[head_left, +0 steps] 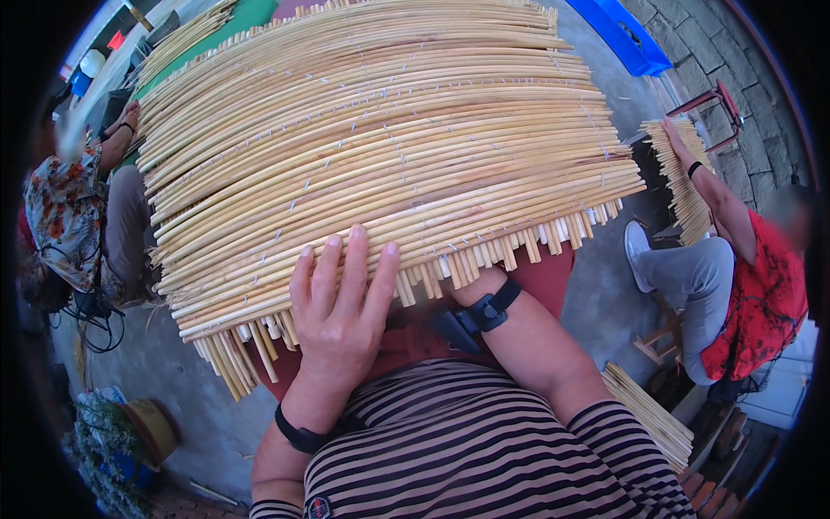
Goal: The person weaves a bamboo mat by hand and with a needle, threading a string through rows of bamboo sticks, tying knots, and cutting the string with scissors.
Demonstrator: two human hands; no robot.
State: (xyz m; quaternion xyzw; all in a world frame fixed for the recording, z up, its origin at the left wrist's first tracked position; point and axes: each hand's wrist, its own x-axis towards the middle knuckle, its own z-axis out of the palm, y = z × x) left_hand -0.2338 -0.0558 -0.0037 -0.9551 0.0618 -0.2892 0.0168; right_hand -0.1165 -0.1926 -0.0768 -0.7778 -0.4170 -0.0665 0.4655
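Note:
A wide mat of pale reed stalks, bound with rows of thin white stitches, spreads in front of me over my lap. Cut stalk ends of a lower layer stick out beneath its near edge. On that edge rests my left hand, palm down, its fingers stretched over the nearest stalks. My right hand reaches under the mat near the middle of the same edge. Its fingers are hidden there, and only the wrist and forearm show plainly, with a black strapped device around the wrist.
At the left sits a person in a flowered shirt, beside the mat. On the right, a person in a red shirt touches a smaller reed mat. A stalk bundle, potted plant and blue plastic crate stand around.

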